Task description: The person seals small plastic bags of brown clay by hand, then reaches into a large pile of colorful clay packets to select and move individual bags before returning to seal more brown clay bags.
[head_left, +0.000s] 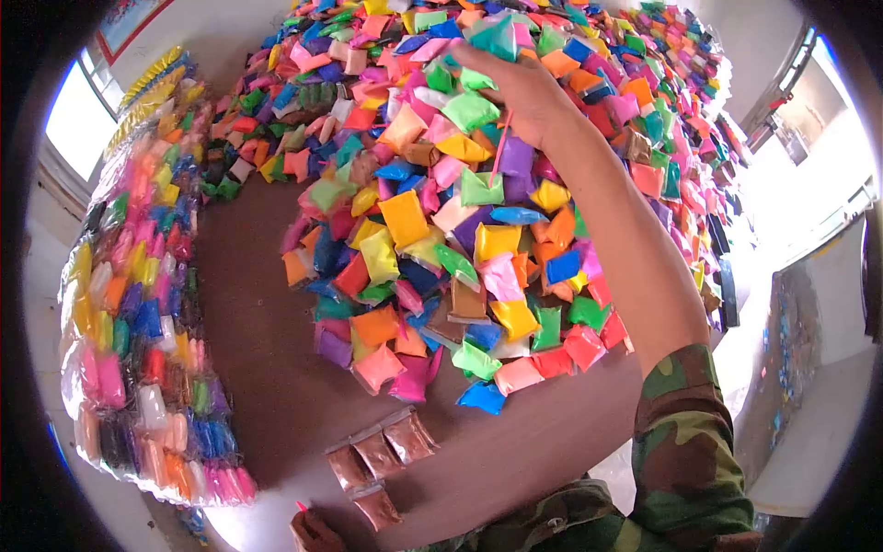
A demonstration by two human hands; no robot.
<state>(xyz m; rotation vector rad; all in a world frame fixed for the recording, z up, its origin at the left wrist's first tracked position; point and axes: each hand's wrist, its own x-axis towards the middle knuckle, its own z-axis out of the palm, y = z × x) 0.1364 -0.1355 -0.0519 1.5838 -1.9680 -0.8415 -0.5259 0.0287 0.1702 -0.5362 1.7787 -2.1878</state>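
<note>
The right hand (526,92) is at a teal packet (494,39) in the heap of colourful plastic packets (405,219) on the desk (253,304), grip unclear; left hand out of view; packets look light, soft, slippery, probably best pinched by a sealed edge; no legible writing.

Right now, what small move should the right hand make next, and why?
Probably close the right hand a little more on the teal packet to make sure of it: its fingers are right at that packet, other loose packets crowd around it, and I can't tell whether it is gripped.
</note>
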